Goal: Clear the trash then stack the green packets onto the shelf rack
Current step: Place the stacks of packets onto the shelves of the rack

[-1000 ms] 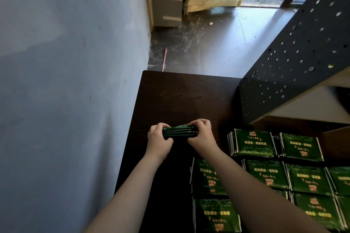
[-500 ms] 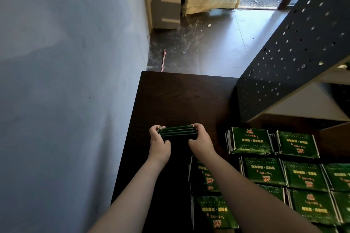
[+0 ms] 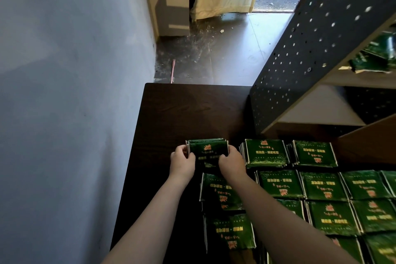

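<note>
At the left of the table [image 3: 171, 113], between its left edge and the laid-out rows, the left hand [image 3: 182, 162] is seen with its fingers curled round the left edge of a bundle of green packets [image 3: 206, 152]. The fingertips are hidden behind the bundle. The bundle is held just above the dark top, or perhaps resting on it by its near edge; which of the two cannot be told. Its printed face is tipped up toward the camera, with the red crest toward the far edge of the table. Each packet is nearly square, and the slightly longer axis is judged to run left to right, from one hand to the other, parallel with the far edge.

The right edge is gripped in the same way by the right hand [image 3: 232, 162], thumb on the printed face.

The packets are judged to be light, thin and pliant, with a glossy skin that is likely to slide, one on another. A loose bundle is best taken by its two side edges and squeezed inward, so that no packet is allowed to fan out.

Further right, the other stacks [image 3: 321, 186] lie flat in rows. Above them the shelf rack [image 3: 321, 49] rises, with a few shelved packets [image 3: 377, 55] blurred at the right.
</note>
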Motion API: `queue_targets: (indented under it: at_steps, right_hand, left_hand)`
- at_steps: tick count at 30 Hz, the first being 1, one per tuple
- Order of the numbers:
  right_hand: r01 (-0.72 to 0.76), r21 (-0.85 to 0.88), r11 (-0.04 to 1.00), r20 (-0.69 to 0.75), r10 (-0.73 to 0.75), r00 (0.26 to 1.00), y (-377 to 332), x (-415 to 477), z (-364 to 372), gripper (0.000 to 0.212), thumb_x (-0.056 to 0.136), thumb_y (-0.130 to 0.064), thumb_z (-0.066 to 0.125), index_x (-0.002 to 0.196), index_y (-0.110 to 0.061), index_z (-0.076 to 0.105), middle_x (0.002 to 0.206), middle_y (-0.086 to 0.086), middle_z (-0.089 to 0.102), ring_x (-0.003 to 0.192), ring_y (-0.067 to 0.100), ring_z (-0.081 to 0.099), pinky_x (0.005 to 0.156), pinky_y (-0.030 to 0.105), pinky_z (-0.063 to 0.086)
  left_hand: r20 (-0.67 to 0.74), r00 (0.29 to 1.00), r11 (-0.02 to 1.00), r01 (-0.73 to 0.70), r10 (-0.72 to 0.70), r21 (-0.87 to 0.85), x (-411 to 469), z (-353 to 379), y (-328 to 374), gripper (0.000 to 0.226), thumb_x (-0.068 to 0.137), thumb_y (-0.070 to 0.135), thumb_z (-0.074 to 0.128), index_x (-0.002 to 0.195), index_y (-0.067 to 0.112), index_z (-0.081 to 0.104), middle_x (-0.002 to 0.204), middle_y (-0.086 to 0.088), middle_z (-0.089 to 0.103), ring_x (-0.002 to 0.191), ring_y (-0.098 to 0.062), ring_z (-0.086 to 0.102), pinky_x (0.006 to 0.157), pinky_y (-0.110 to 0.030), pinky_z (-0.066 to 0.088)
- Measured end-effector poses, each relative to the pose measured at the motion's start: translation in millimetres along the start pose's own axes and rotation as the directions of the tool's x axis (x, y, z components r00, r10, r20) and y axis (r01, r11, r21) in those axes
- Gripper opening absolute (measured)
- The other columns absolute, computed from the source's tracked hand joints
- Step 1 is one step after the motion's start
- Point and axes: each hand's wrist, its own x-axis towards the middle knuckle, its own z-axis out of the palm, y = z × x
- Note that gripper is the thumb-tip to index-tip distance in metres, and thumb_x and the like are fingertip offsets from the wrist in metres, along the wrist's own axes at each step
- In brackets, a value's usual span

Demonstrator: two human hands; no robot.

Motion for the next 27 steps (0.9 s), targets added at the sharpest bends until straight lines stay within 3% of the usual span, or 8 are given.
queue_targets:
  at_steps: [4,8,10,14,16,21,25,27]
  right_hand:
    - [-0.013,-0.012,1.0,-0.032,0.013,0.999,10.2,0.3,-5.2,0.027,0.089,-0.012,0.051,0.114,-0.011,0.059,0.111,0.013,0.063,0.089,0.03,0.063,0.067,0.031,0.044]
    - [-0.025,-0.061,0.998,0.015,0.026,1.0,15.2,0.9,-9.7,0.033,0.092,-0.012,0.052,0.125,-0.004,0.053,0.114,0.017,0.062,0.079,0.025,0.056,0.054,0.026,0.036]
    - [-0.033,-0.085,0.996,0.022,0.035,0.999,17.1,1.2,-9.9,0.041,0.093,-0.012,0.052,0.132,-0.003,0.048,0.116,0.017,0.061,0.079,0.024,0.055,0.049,0.025,0.035]
    - [-0.059,-0.148,0.987,0.059,0.069,0.996,16.9,0.3,-7.9,0.054,0.093,-0.015,0.052,0.143,-0.001,0.037,0.123,0.018,0.058,0.097,0.03,0.06,0.059,0.028,0.044]
    - [-0.079,-0.182,0.98,0.079,0.095,0.992,15.7,-1.0,-6.8,0.057,0.093,-0.018,0.053,0.144,-0.001,0.034,0.125,0.018,0.057,0.102,0.032,0.06,0.062,0.029,0.045]
    - [-0.132,-0.246,0.96,0.092,0.159,0.983,11.1,-4.8,-5.5,0.067,0.092,-0.02,0.055,0.149,-0.002,0.025,0.134,0.019,0.052,0.118,0.036,0.056,0.089,0.041,0.051]
    - [-0.173,-0.257,0.951,0.102,0.205,0.973,9.3,-6.4,-6.8,0.07,0.093,-0.018,0.054,0.151,0.001,0.019,0.139,0.02,0.049,0.123,0.038,0.053,0.077,0.037,0.042]
    - [-0.174,-0.233,0.957,0.095,0.201,0.975,9.5,-7.5,-9.6,0.065,0.092,-0.018,0.055,0.147,0.002,0.026,0.125,0.017,0.053,0.109,0.034,0.056,0.072,0.034,0.039]
  left_hand:
    - [0.066,0.998,0.997,0.018,-0.023,0.072,-0.7,13.2,4.9,0.035,0.092,0.024,0.053,0.125,0.013,0.059,0.126,-0.012,0.053,0.09,-0.02,0.062,0.076,-0.031,0.051]
    - [0.098,0.993,0.988,0.046,-0.061,0.149,-1.4,23.1,9.7,0.02,0.088,0.021,0.055,0.102,0.009,0.062,0.119,-0.015,0.056,0.081,-0.021,0.06,0.066,-0.028,0.046]
    - [0.128,0.989,0.985,0.056,-0.078,0.164,-1.7,26.2,9.3,0.027,0.088,0.021,0.057,0.112,0.008,0.059,0.121,-0.013,0.055,0.085,-0.021,0.06,0.059,-0.028,0.043]
    - [0.134,0.988,0.979,0.043,-0.071,0.201,-1.9,28.7,4.7,0.038,0.086,0.017,0.063,0.123,0.011,0.055,0.124,-0.012,0.055,0.091,-0.021,0.062,0.059,-0.027,0.045]
    - [0.119,0.99,0.973,0.042,-0.07,0.225,-1.5,29.9,1.1,0.043,0.087,0.015,0.066,0.128,0.014,0.054,0.126,-0.011,0.056,0.094,-0.021,0.063,0.066,-0.028,0.049]
    - [0.115,0.992,0.973,0.026,-0.054,0.228,-8.2,30.5,-1.2,0.055,0.089,0.019,0.065,0.141,0.018,0.049,0.131,-0.008,0.055,0.104,-0.022,0.062,0.083,-0.033,0.053]
    - [0.127,0.989,0.975,0.048,-0.076,0.215,-13.4,28.3,0.4,0.063,0.088,0.026,0.066,0.145,0.019,0.043,0.133,-0.008,0.055,0.112,-0.026,0.06,0.093,-0.042,0.055]
    - [0.145,0.985,0.977,0.061,-0.091,0.204,-15.3,25.8,1.9,0.067,0.086,0.028,0.066,0.147,0.019,0.04,0.133,-0.008,0.055,0.114,-0.027,0.059,0.094,-0.044,0.054]
